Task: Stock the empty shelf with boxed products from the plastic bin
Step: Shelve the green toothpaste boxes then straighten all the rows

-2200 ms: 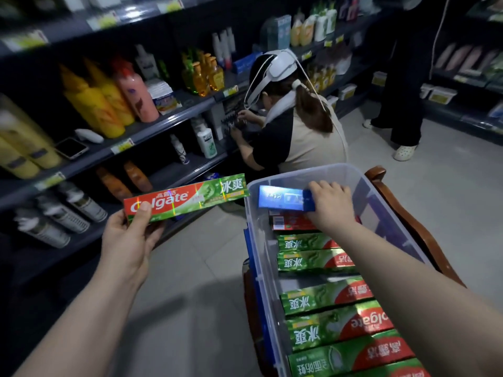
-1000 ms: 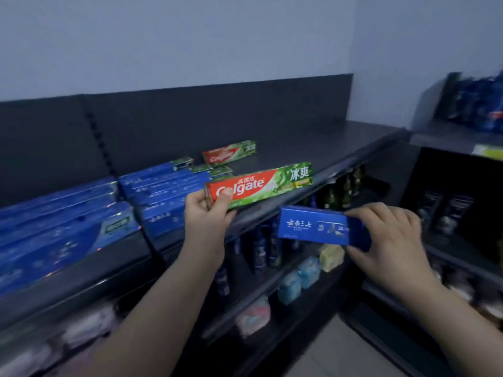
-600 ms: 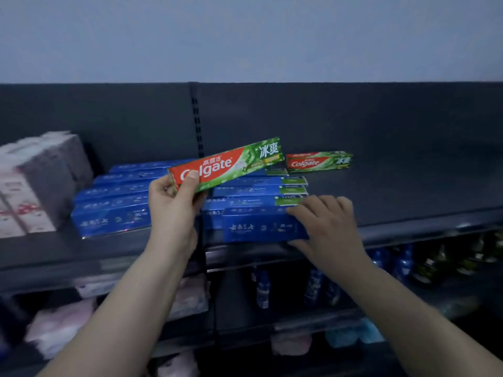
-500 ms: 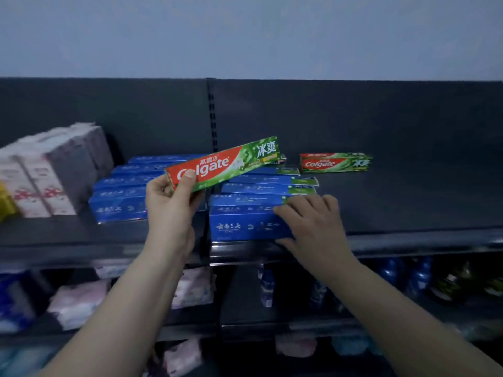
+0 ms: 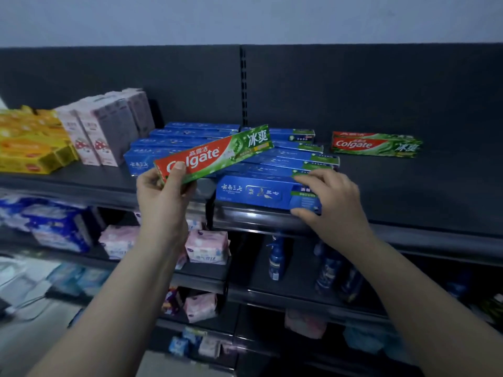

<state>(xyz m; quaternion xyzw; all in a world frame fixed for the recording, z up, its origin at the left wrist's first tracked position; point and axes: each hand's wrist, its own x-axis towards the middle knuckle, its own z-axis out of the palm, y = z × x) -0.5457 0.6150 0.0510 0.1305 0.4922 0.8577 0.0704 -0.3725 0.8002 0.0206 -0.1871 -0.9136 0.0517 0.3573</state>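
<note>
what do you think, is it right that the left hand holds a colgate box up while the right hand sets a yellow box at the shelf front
Only the colour is wrong: the head view shows the right hand setting a blue box, not a yellow one, at the shelf front. The left hand holds a Colgate box up.

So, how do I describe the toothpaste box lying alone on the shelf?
Find the top dark shelf, right of the blue boxes. One box lies alone near the back wall. It is red and green, and nobody holds it.
</note>
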